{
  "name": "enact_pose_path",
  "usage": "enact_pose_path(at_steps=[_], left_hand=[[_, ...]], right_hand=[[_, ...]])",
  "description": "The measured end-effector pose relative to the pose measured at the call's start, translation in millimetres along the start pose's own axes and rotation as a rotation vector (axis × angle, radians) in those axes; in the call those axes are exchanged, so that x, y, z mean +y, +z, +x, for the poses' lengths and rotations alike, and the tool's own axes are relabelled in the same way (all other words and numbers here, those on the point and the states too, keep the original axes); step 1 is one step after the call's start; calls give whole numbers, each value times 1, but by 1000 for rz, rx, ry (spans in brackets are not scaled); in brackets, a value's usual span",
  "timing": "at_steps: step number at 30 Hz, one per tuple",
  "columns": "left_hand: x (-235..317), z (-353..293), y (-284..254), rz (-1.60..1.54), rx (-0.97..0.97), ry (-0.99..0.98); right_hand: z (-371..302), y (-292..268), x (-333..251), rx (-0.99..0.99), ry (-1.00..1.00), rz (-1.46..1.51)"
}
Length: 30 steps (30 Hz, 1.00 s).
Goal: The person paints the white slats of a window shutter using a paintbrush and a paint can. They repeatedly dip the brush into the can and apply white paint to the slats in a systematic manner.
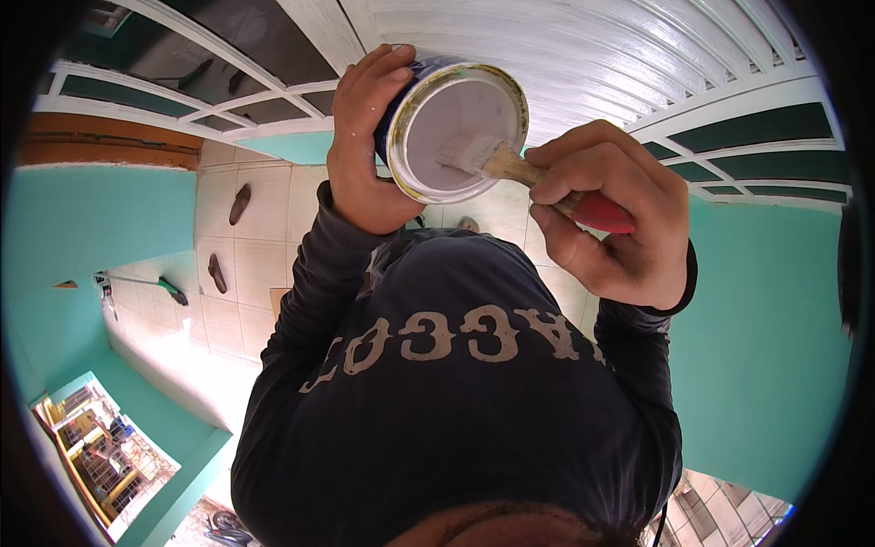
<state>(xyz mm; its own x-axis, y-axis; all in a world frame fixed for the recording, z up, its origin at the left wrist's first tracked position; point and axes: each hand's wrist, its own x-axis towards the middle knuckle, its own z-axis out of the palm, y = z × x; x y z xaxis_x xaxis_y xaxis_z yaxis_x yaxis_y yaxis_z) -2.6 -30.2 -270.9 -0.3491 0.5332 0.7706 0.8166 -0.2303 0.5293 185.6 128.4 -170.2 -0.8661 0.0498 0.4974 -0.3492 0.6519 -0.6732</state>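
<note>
My left hand (367, 137) is wrapped round the side of a paint can (395, 150) with a dark blue outside, held up in front of my chest. White paint (437, 123) lies inside, and yellowish smears mark the can's rim. Between the fingers and thumb of my right hand (615, 205) is a paintbrush (510, 167) with a red-tipped wooden handle. Its bristles, coated in white, reach over the rim into the can and touch the paint or the inner wall; I cannot tell which.
White slatted metalwork (583, 55) and barred panes (246, 46) stand just ahead. Turquoise walls (747, 319) rise on both sides. On the tiled floor (260, 201) at left lie two dark shoes (240, 204) and a green broom (171, 290).
</note>
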Motion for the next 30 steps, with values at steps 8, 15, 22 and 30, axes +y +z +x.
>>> enact_pose_path(at_steps=[8,15,22,30], left_hand=[[4,-8,3,106,120,91],[5,-4,10,131,107,112],[8,1,26,46,117,6],[3,15,37,8,76,24]], right_hand=[[12,30,12,-83,-22,-18],[13,14,13,-109,-7,-61],[18,-20,-9,64,102,-48],[17,-17,-19,330,350,63]])
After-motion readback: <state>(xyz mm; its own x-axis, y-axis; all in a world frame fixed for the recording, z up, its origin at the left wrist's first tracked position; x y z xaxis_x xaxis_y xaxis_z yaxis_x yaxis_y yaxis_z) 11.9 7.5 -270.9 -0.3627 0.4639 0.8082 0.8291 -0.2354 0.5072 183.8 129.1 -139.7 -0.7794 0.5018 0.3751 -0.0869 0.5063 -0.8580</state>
